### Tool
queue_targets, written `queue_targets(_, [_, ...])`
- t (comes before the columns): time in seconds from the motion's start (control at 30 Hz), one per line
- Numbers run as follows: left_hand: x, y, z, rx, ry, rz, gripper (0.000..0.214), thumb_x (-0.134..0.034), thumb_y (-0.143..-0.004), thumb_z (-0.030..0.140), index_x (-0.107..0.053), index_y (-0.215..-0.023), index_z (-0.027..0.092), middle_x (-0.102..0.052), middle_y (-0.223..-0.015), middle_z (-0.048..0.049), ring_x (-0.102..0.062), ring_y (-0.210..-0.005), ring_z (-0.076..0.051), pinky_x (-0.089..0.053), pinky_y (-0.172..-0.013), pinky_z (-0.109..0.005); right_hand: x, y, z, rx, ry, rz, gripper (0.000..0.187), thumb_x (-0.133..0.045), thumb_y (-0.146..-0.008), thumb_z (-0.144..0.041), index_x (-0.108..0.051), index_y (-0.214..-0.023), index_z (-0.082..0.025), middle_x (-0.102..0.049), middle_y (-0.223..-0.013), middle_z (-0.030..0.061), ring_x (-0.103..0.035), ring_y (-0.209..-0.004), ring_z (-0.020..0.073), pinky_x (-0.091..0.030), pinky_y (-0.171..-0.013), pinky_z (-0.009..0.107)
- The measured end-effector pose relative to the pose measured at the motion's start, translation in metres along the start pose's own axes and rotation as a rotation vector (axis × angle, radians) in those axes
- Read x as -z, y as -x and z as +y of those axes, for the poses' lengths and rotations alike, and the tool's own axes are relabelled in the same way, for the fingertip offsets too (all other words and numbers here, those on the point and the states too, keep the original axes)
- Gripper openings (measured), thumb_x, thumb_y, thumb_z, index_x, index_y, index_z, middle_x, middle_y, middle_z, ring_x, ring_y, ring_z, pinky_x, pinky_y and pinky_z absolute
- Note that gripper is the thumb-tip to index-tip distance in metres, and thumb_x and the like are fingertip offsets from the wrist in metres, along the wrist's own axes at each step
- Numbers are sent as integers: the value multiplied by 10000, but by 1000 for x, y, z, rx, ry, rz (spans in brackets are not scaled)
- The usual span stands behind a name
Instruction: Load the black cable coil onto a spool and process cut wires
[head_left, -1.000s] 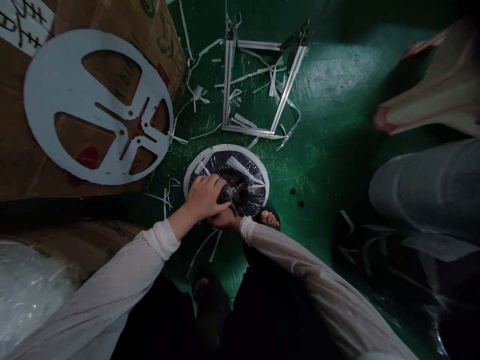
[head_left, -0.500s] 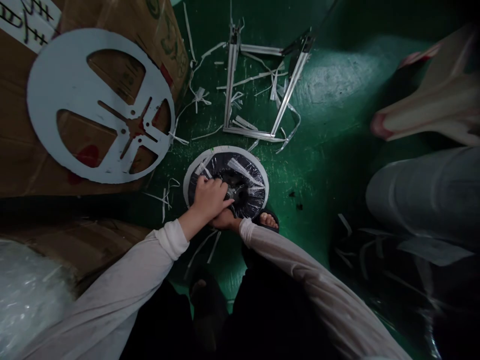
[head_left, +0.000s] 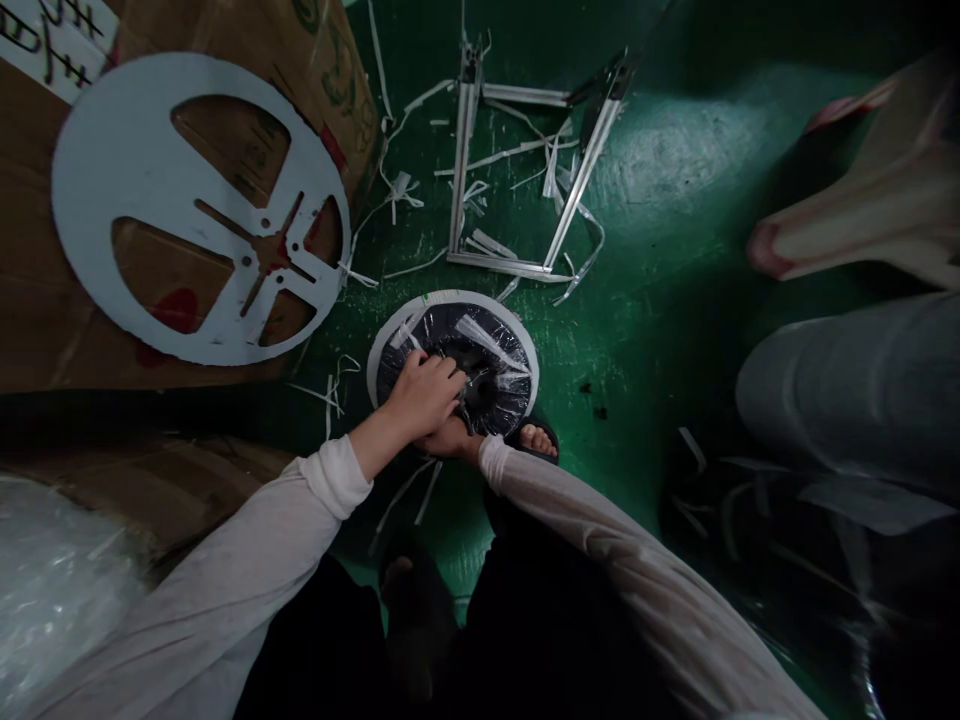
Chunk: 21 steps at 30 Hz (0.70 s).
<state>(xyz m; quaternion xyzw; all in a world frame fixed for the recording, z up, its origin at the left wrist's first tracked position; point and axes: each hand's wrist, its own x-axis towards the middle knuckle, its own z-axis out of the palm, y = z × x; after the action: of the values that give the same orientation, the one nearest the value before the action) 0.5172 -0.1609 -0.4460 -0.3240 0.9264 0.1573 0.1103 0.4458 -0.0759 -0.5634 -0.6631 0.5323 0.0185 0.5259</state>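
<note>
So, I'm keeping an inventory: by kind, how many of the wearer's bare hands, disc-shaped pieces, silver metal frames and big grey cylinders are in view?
Bare hands: 2 (left hand, right hand)
Disc-shaped pieces: 2 (flat pale-grey disc with cut-outs, film-wrapped black disc with white rim)
Silver metal frame: 1
Big grey cylinder: 1
Total: 6

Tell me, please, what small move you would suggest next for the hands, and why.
I would perhaps lift the left hand slightly: it curls over the left part of the plastic-wrapped, white-rimmed disc, hiding whatever is beneath, while the right hand sits at the near side, partly hidden too.
</note>
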Motion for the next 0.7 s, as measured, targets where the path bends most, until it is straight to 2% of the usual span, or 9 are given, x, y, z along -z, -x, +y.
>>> queue_targets(0.07, [3,0,-3,-67,22,-11,211,-605,-817,237,-620,-1022,189,-643,-1057,-106,-593,-1004,-286,-337,-903,-447,0,0,1,1,19,-4,412,-572,-829,-349,-690,-1157,-128,-708,-1162,133,-622,-1138,323,-471,-961,366])
queue_targets(0.13, [5,1,-4,-2,28,8,282,-626,-817,328,-604,-1062,189,-650,-1049,-106,-606,-980,-289,-335,-909,-454,-1,-1,3,16,28,-15,398,-575,-825,-337,-692,-1154,-145,-710,-1166,111,-623,-1138,305,-468,-964,346])
queue_targets(0.23, [2,1,-1,165,-6,7,412,-627,-814,486,-594,-1043,146,-673,-955,-127,-635,-885,-292,-361,-852,-438,-1,-1,3,20,34,-25,411,-573,-828,-347,-688,-1161,-136,-704,-1179,112,-628,-1129,300,-475,-950,335])
queue_targets(0.3, [0,-2,2,170,-31,-29,370,-619,-835,464,-601,-996,132,-678,-898,-130,-646,-843,-286,-375,-815,-420,1,0,0,-5,37,-23,449,-560,-841,-378,-673,-1186,-114,-698,-1183,135,-630,-1122,318,-487,-931,355])
queue_targets(0.4, [-1,-7,4,43,-42,-86,258,-621,-853,340,-610,-973,112,-665,-917,-146,-647,-848,-289,-397,-745,-389,4,3,-5,-49,37,-17,467,-570,-839,-388,-662,-1201,-108,-683,-1207,150,-617,-1139,330,-484,-934,371])
queue_targets(0.53, [2,-16,-4,-210,-52,-147,158,-508,-886,146,-622,-988,104,-646,-968,-158,-627,-860,-265,-400,-666,-356,12,9,-10,-65,25,-24,347,-611,-810,-354,-703,-1089,-169,-715,-1138,99,-647,-1068,285,-488,-906,338])
queue_targets(0.63, [2,-20,-16,-384,-14,-114,168,-524,-838,66,-639,-943,129,-645,-955,-141,-603,-882,-245,-408,-702,-355,15,10,-10,-45,10,-36,296,-633,-791,-334,-704,-1046,-200,-735,-1061,59,-668,-979,248,-499,-848,310])
queue_targets(0.7, [0,-17,-22,-441,19,-80,167,-582,-802,73,-638,-938,151,-645,-975,-127,-593,-920,-243,-410,-729,-352,15,10,-8,-30,-2,-30,307,-639,-782,-327,-696,-1054,-196,-735,-1047,62,-670,-948,244,-503,-820,307])
